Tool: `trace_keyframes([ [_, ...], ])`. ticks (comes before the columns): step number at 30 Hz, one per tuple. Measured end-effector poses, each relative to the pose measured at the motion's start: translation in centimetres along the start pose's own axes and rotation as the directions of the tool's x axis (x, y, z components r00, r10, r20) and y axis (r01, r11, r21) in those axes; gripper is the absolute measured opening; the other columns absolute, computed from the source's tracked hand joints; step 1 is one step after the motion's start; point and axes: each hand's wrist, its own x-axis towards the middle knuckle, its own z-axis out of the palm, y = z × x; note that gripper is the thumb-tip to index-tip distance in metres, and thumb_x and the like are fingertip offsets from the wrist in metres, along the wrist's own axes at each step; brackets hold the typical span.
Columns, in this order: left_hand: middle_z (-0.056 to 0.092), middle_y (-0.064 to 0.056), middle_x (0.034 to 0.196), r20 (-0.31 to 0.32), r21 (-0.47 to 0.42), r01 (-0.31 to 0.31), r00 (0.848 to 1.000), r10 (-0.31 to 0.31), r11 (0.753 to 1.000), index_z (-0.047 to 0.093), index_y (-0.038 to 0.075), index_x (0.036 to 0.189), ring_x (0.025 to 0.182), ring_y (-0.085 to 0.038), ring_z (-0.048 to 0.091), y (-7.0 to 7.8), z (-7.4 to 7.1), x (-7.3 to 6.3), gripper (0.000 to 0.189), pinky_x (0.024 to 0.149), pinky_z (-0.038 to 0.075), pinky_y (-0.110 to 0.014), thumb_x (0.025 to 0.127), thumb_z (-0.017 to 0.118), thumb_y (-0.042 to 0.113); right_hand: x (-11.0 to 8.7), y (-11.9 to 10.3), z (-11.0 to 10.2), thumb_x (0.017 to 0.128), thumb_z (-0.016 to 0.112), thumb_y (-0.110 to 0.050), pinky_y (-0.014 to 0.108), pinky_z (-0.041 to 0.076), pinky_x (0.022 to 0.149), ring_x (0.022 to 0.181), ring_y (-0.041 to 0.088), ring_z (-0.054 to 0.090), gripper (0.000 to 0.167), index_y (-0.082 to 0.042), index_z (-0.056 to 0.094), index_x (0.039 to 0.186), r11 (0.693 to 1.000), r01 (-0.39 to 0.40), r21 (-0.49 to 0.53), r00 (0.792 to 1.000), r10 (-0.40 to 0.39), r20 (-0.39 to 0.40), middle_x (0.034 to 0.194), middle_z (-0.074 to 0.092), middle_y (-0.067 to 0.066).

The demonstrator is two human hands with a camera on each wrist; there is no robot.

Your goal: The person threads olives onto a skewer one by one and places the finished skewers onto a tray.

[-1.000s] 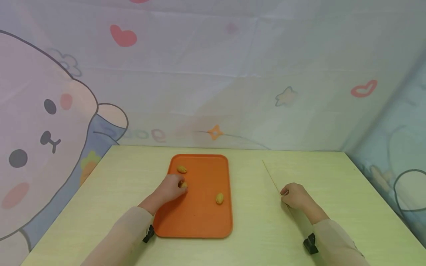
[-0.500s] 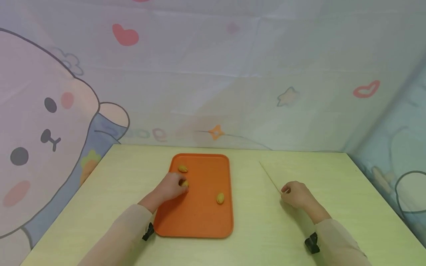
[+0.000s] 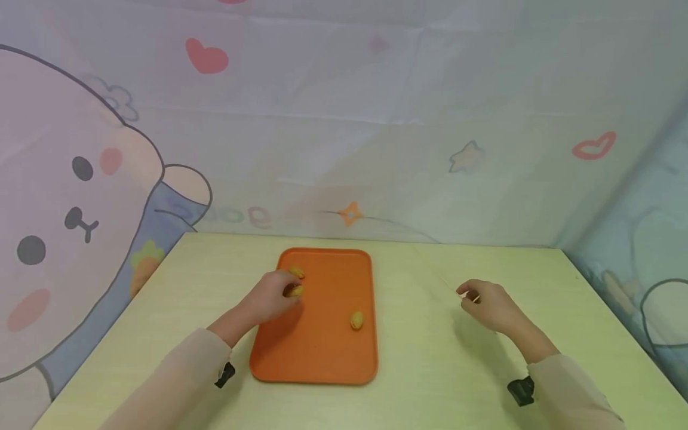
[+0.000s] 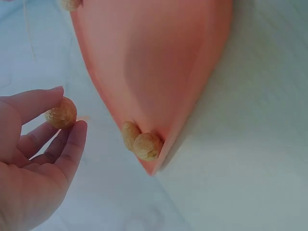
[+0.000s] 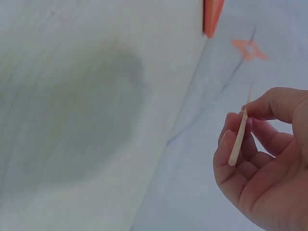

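Note:
My left hand [image 3: 269, 297] pinches a small wrinkled yellow-brown ball [image 4: 61, 115] between thumb and fingertips, above the left side of an orange tray [image 3: 317, 352]. Its exact kind cannot be told. Two similar balls [image 4: 147, 146] touch each other in a corner of that tray in the left wrist view. Another ball [image 3: 357, 320] lies near the tray's right edge. To the right of the tray, my right hand [image 3: 491, 304] is raised over the table and pinches a thin bamboo skewer [image 5: 238, 139]. The skewer's long end points away to the far left, barely visible in the head view.
The pale wooden table [image 3: 419, 370] carries the tray left of its middle. Behind it hangs a printed cloth [image 3: 333, 119], which also runs along the right side. Black wrist straps [image 3: 521, 391] sit at both sleeves.
Both hands have risen off the surfaces. My left hand has lifted the ball from the tray, and my right hand has lifted the skewer from the table.

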Motion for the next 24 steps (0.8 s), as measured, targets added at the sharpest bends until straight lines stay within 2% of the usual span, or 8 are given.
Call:
trace_keyframes([
  [6, 0.062, -0.009, 0.093, -0.012, -0.005, -0.043, 0.999, 0.043, 0.999, 0.07, -0.002, 0.097, 0.078, -0.018, 0.053, 0.2, -0.8, -0.9, 0.017, 0.07, 0.048, -0.032, 0.081, 0.073, 0.003, -0.5, -0.7, -0.4, 0.093, 0.052, -0.003, 0.027, 0.045, 0.059, 0.069, 0.012, 0.052, 0.021, 0.004, 0.062, 0.11, 0.993, 0.118, 0.009, 0.992, -0.118, -0.045, 0.087, 0.06, 0.004],
  [13, 0.061, -0.007, 0.088, -0.054, 0.007, -0.129, 0.99, 0.129, 0.992, 0.069, -0.001, 0.095, 0.076, -0.017, 0.052, 0.7, -1.5, -1.8, 0.016, 0.069, 0.049, -0.032, 0.079, 0.073, -0.002, -1.5, -1.3, -0.7, 0.096, 0.053, -0.001, 0.024, 0.044, 0.058, 0.072, 0.005, 0.046, 0.018, 0.0, 0.062, 0.111, 0.964, 0.267, 0.012, 0.961, -0.265, -0.081, 0.096, 0.059, 0.002],
  [16, 0.061, -0.008, 0.09, -0.056, 0.011, -0.166, 0.985, 0.166, 0.986, 0.07, -0.002, 0.097, 0.077, -0.018, 0.054, 0.9, -1.5, -2.1, 0.02, 0.07, 0.05, -0.032, 0.078, 0.073, -0.003, -1.9, -1.6, -0.6, 0.095, 0.054, 0.002, 0.022, 0.044, 0.058, 0.072, 0.003, 0.045, 0.017, -0.003, 0.062, 0.109, 0.939, 0.343, 0.004, 0.934, -0.341, -0.109, 0.096, 0.058, 0.0],
  [20, 0.059, -0.005, 0.089, -0.048, 0.014, -0.19, 0.981, 0.19, 0.982, 0.069, 0.0, 0.096, 0.077, -0.016, 0.053, 1.2, -1.4, -2.7, 0.02, 0.069, 0.05, -0.029, 0.077, 0.075, -0.003, -2.3, -2.0, -0.3, 0.092, 0.056, 0.007, 0.02, 0.042, 0.055, 0.068, 0.0, 0.043, 0.02, -0.006, 0.062, 0.105, 0.888, 0.46, -0.007, 0.878, -0.456, -0.143, 0.089, 0.052, -0.007],
  [24, 0.058, -0.004, 0.089, -0.052, 0.001, -0.199, 0.979, 0.198, 0.98, 0.069, 0.0, 0.096, 0.077, -0.014, 0.053, 1.4, -1.3, -3.3, 0.02, 0.069, 0.051, -0.028, 0.077, 0.076, -0.003, -2.6, -2.6, 0.0, 0.089, 0.057, 0.011, 0.018, 0.041, 0.054, 0.067, -0.002, 0.041, 0.026, -0.009, 0.062, 0.104, 0.852, 0.524, -0.009, 0.842, -0.519, -0.148, 0.086, 0.049, -0.011],
])
